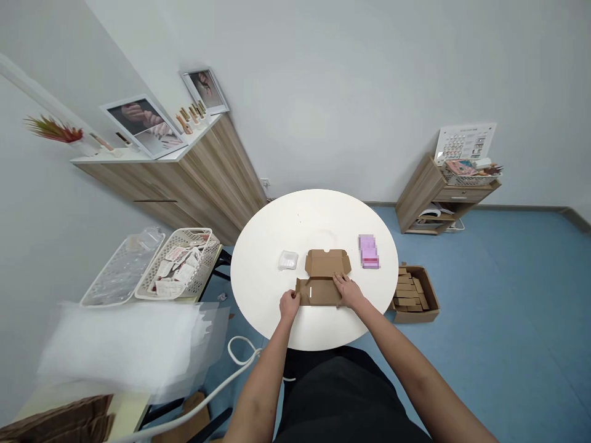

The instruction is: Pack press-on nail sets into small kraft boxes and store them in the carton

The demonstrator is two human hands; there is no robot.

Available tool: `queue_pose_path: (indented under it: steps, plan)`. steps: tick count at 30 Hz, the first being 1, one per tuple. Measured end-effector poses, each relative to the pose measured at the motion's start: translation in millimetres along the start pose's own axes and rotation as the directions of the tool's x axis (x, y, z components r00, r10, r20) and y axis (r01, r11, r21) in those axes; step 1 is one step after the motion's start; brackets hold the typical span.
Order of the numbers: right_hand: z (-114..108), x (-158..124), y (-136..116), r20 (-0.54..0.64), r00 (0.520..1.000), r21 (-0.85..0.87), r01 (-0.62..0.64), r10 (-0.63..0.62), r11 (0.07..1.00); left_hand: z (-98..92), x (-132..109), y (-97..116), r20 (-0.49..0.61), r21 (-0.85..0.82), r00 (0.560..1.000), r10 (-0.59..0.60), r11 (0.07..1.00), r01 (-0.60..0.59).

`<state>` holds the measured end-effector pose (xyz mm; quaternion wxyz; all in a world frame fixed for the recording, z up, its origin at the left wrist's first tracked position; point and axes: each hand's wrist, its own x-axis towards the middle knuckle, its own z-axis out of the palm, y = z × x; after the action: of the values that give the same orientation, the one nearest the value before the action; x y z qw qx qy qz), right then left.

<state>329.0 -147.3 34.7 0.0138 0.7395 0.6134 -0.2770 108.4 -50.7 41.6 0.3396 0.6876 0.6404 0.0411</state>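
A brown cardboard mailer box lies unfolded on the round white table, its lid panel spread out on the far side. At its left edge, my left hand has its fingers closed on the side flap. My right hand rests on the right part of the box with fingers stretched out over the cardboard. Beyond my left hand sits a small clear plastic packet. To the right of the lid is a purple package, blurred by pixelation.
An open carton of folded cardboard boxes stands on the floor at right. On the left are a white basket of packets, a basket with clear plastic and white sheets. A white cable runs at lower left.
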Motion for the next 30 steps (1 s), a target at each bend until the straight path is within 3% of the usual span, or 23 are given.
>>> queue_pose_path:
  steps: [3, 10, 18, 30]
  plan:
    - [-1, 0, -1, 0.008, 1.0, -0.005, 0.0, 0.0, 1.0, 0.9, -4, -1, 0.064, -0.038, 0.998, 0.014, 0.999, -0.011]
    - [6, 3, 3, -0.011, 1.0, 0.006, 0.009, -0.009, 1.0, 8.9, -10, 27, 0.128, -0.058, 0.989, 0.068, 0.996, -0.061]
    - [6, 3, 1, -0.039, 0.999, -0.008, 0.028, -0.028, 1.0, 14.1, -4, 38, 0.128, 0.188, 0.986, 0.107, 0.973, -0.13]
    - [12, 8, 4, -0.065, 0.998, 0.076, 0.032, -0.027, 0.997, 29.4, 17, 44, 0.118, 0.355, 0.982, 0.148, 0.917, -0.181]
